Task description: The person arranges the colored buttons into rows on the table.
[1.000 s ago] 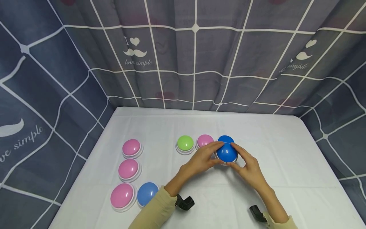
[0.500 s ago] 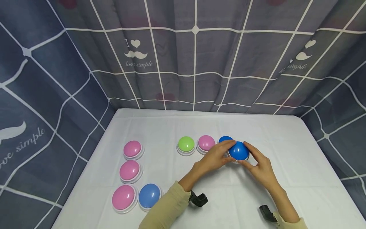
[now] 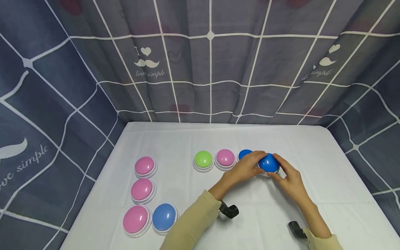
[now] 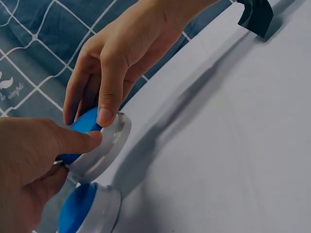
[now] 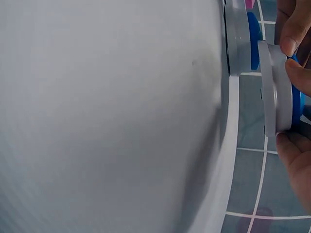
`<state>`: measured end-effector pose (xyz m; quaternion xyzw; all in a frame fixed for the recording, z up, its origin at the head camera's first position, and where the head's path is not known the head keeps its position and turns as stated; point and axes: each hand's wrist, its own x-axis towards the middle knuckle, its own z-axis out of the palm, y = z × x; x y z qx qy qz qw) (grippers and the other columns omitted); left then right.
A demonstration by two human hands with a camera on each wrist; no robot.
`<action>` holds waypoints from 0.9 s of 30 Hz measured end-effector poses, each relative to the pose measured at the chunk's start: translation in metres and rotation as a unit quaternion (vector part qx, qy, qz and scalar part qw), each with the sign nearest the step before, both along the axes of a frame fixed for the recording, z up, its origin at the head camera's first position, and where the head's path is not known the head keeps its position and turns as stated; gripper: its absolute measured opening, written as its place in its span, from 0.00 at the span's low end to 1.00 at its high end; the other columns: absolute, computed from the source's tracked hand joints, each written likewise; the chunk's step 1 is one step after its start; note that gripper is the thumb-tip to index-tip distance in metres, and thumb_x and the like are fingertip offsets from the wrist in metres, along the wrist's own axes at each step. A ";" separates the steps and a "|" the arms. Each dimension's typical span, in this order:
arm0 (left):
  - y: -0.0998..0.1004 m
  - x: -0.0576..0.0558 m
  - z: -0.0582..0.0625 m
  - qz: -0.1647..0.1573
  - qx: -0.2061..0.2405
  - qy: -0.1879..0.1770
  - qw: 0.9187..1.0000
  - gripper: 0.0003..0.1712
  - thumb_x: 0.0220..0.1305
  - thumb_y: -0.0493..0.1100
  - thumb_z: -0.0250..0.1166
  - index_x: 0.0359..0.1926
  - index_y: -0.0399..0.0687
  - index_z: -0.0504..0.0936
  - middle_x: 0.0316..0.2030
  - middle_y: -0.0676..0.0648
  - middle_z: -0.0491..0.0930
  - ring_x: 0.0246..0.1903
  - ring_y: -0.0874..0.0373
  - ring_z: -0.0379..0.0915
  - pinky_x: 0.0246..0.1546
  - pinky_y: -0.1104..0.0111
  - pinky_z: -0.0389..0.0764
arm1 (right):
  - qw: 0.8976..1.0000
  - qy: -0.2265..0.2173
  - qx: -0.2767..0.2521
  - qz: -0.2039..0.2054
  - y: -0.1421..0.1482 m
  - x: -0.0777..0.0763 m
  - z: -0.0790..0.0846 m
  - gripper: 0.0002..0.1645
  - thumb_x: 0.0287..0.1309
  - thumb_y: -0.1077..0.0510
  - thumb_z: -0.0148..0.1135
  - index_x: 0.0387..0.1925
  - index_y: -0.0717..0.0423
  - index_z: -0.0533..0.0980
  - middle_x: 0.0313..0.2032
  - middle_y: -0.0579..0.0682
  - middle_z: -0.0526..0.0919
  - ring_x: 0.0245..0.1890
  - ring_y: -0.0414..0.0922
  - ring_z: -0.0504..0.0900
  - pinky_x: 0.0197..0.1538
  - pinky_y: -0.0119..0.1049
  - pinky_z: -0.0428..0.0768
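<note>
Blue button [image 3: 268, 163] is above white table [image 3: 259, 224], fingers [image 4: 112, 87] of left hand [image 3: 245, 167] and right hand [image 3: 292, 180] pinching it. Second blue button [image 3: 244, 153] stands near.

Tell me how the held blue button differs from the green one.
The held button has a blue dome; the green button has a green one. The left grip and right grip hold the held button off the table; the green button rests on it, untouched. Both have round, glossy domes on pale bases.
</note>
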<state>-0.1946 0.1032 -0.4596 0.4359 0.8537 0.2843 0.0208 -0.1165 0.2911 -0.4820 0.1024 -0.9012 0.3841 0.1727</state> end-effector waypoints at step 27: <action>0.029 -0.029 0.003 -0.068 -0.148 0.033 0.986 0.34 0.64 0.46 0.70 0.69 0.44 0.70 0.63 0.48 0.73 0.62 0.60 0.69 0.63 0.76 0.64 | 0.998 -0.052 0.038 -0.003 0.014 -0.013 -0.011 0.39 0.54 0.67 0.72 0.65 0.71 0.66 0.60 0.73 0.71 0.59 0.73 0.70 0.51 0.69 0.72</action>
